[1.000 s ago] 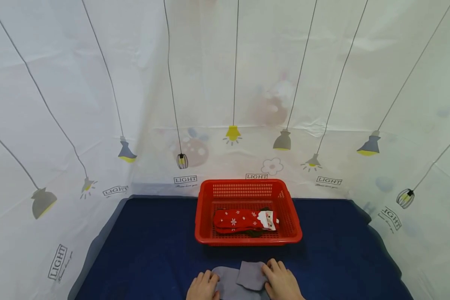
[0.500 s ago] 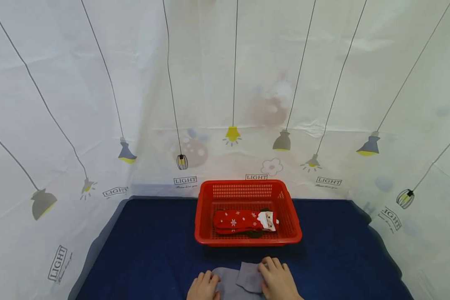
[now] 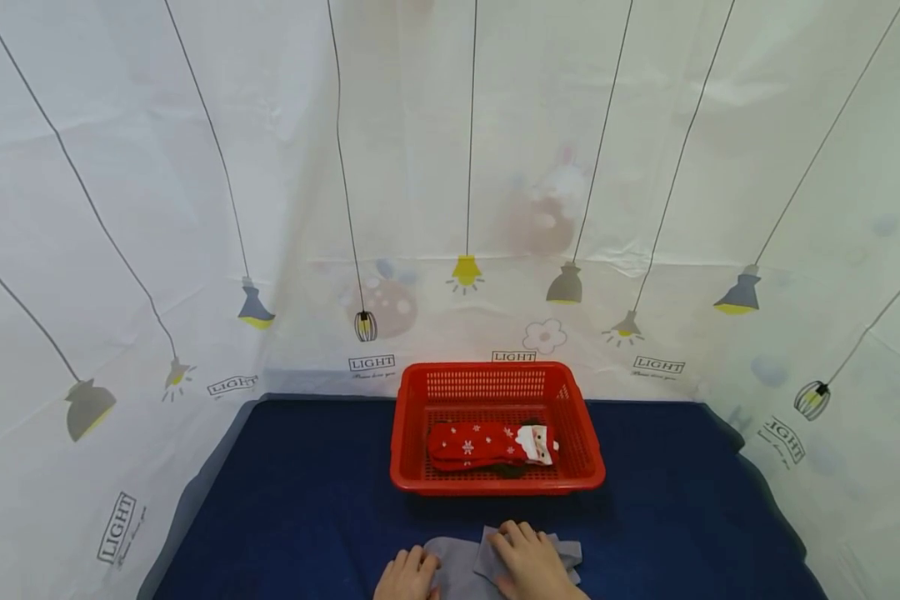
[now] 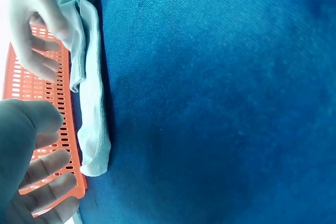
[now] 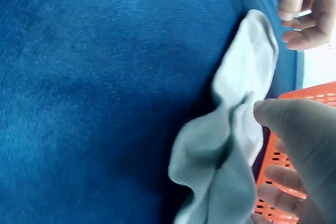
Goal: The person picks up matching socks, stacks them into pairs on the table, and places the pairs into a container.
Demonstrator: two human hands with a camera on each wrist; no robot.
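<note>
Grey socks [image 3: 456,562] lie on the blue cloth at the bottom of the head view, one part folded over the rest. My left hand [image 3: 407,575] is at their left end, its fingers loosely bent. In the left wrist view that hand [image 4: 34,145] appears beside the rounded end of the sock [image 4: 94,114], holding nothing. My right hand [image 3: 531,562] rests over the folded part, and loose ends of fabric stick out to its right. In the right wrist view its thumb touches the bunched sock [image 5: 244,66], with the other fingers relaxed and spread.
A red plastic basket [image 3: 403,433] stands just beyond the socks. Inside it lie red snowflake socks [image 3: 468,444] with a white-bearded Santa figure, over something dark green. White sheets [image 3: 420,167] printed with lamps hang around the blue cloth [image 3: 292,483].
My right hand has moved left over the folded socks, uncovering grey fabric ends to its right. The left hand has stayed nearly still.
</note>
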